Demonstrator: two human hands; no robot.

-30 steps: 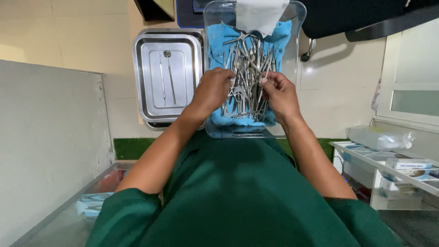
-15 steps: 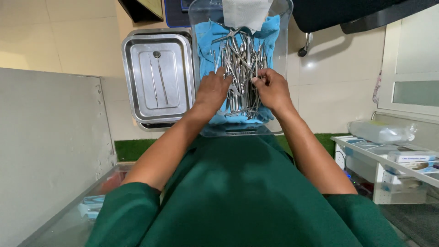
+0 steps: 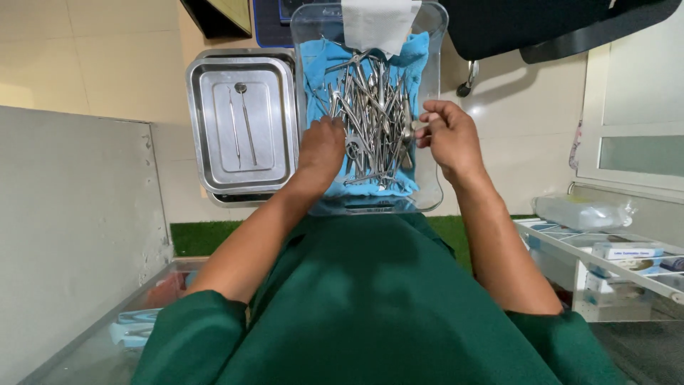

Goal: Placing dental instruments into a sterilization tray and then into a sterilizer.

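Head view: left hand (image 3: 322, 146) curled, fingers pressed among tangled steel instruments (image 3: 370, 117); right hand (image 3: 447, 135) at 3 o'clock pinches one slim instrument.

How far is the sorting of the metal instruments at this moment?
Done: two slim instruments lie in the steel tray. In hand: the left hand rests on the instrument pile, and the right hand pinches one at the pile's edge. Left: most instruments are heaped on the blue cloth in the clear tray.

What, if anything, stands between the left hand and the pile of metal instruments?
Nothing visible: the left hand already rests on the pile of metal instruments lying on the blue cloth, with no object between them.
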